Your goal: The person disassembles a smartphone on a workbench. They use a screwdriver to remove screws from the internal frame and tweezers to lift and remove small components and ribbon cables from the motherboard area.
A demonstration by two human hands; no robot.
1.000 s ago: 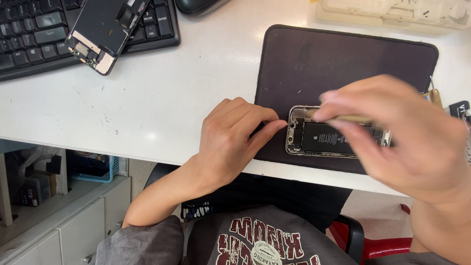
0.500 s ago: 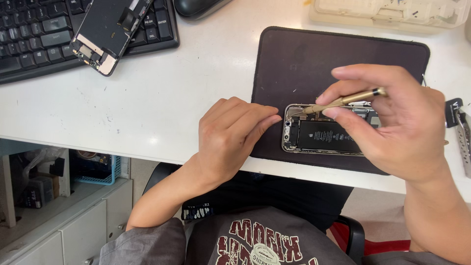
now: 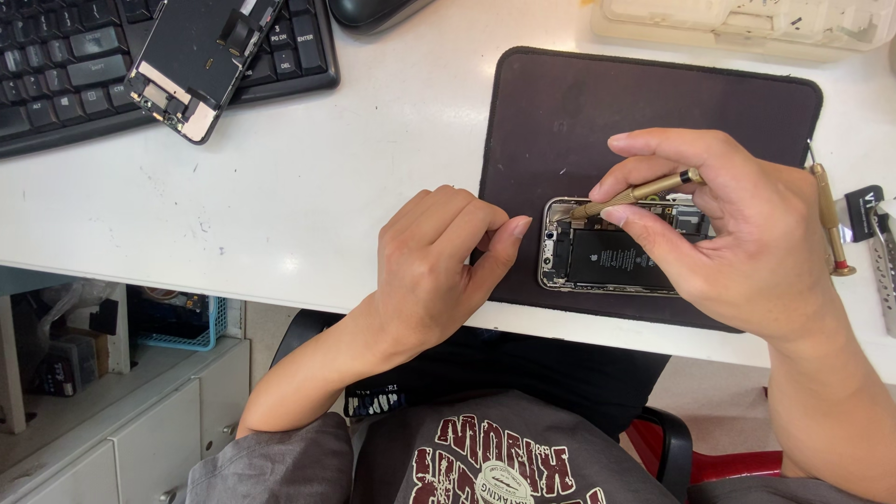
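An opened phone with its black battery showing lies on a dark work mat near the desk's front edge. My right hand holds a slim brass screwdriver, its tip touching the phone's upper left corner. My left hand rests curled on the white desk at the mat's left edge, its fingertips just beside the phone, holding nothing that I can see.
A detached phone screen lies on a black keyboard at the back left. A mouse and a pale parts tray sit at the back. A second screwdriver and metal tweezers lie right of the mat.
My right hand has lifted off the phone's middle and turned, bringing the screwdriver tip to the phone's upper left corner. My left hand has barely moved.
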